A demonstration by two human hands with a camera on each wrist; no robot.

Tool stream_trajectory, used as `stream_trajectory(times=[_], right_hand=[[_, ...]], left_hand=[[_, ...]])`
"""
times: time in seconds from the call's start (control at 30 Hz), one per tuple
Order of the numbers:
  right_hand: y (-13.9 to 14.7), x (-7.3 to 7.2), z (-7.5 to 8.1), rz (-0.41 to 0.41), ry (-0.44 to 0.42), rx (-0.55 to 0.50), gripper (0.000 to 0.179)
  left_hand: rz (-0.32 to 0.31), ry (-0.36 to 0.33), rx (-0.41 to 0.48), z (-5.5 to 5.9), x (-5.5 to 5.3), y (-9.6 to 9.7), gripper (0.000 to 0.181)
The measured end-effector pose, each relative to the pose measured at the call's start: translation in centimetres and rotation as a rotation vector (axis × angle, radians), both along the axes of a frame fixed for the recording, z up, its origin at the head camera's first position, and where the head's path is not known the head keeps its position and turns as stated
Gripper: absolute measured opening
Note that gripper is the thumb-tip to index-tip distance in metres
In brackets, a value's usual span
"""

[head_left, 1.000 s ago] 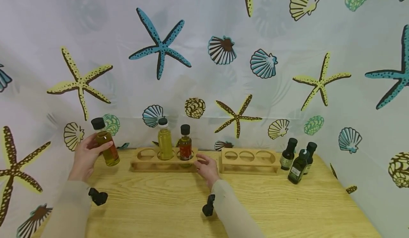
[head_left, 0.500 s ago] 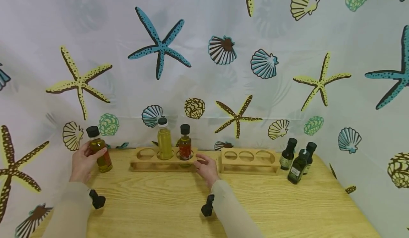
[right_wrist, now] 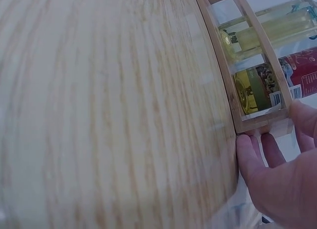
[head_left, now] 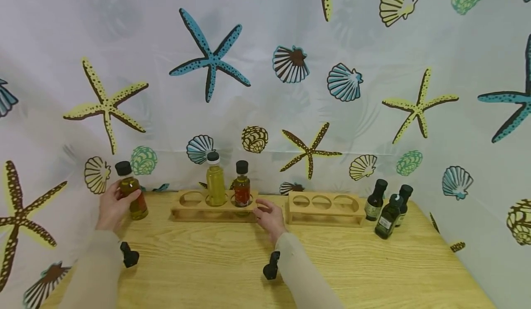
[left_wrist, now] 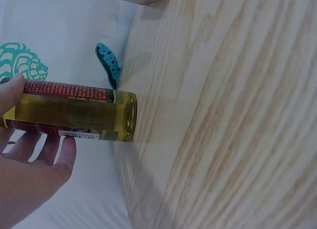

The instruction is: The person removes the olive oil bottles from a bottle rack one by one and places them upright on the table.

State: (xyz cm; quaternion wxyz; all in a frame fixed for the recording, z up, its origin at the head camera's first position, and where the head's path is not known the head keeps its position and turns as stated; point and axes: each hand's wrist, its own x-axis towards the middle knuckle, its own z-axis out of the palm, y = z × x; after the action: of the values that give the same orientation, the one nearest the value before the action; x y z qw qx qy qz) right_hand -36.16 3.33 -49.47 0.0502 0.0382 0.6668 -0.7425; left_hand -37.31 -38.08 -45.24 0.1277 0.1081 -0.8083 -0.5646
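My left hand grips a bottle of oil with a black cap and a red label, left of the rack; in the left wrist view the bottle's base is right at the tabletop. My right hand holds the right end of a wooden bottle rack, fingertips at its top board and base in the right wrist view. In that rack stand a tall pale-yellow oil bottle, in the middle hole, and a red-labelled bottle, in the right one. The left hole holds nothing.
A second wooden rack with three bare holes stands to the right. Beyond it are three dark, black-capped bottles close together. A shell-and-starfish patterned curtain hangs behind the wooden table.
My left hand has lowered the oil bottle and moved it slightly left, bringing it more upright. The right hand and the rack have stayed in place.
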Motion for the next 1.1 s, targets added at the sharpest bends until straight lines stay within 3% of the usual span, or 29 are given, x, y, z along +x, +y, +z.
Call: stream_trajectory(times=[0.17,0.4,0.57,0.67,0.87,1.1], right_hand=[[0.0,0.1,0.0,0.003,-0.005,0.009,0.034],[-0.2,0.0,-0.2,-0.013,-0.004,0.007,0.034],[-0.1,0.1,-0.3,-0.016,0.008,0.027,0.034],[-0.1,0.1,-0.1,-0.011,0.012,0.034,0.032],[0.1,0.0,0.4,0.008,-0.007,0.03,0.03],[0.0,-0.4,0.5,0.008,-0.037,0.029,0.029]], left_hand=[[0.057,-0.02,-0.018,0.2,0.4,-0.1,0.077],[0.281,-0.037,0.022,1.2,0.9,0.4,0.068],[0.355,0.056,0.07,2.0,1.6,1.4,0.051],[0.379,0.152,0.061,2.4,1.9,2.4,0.042],[0.383,0.275,-0.071,2.4,1.7,4.5,0.033],[0.281,0.293,-0.082,2.3,0.9,6.5,0.031]])
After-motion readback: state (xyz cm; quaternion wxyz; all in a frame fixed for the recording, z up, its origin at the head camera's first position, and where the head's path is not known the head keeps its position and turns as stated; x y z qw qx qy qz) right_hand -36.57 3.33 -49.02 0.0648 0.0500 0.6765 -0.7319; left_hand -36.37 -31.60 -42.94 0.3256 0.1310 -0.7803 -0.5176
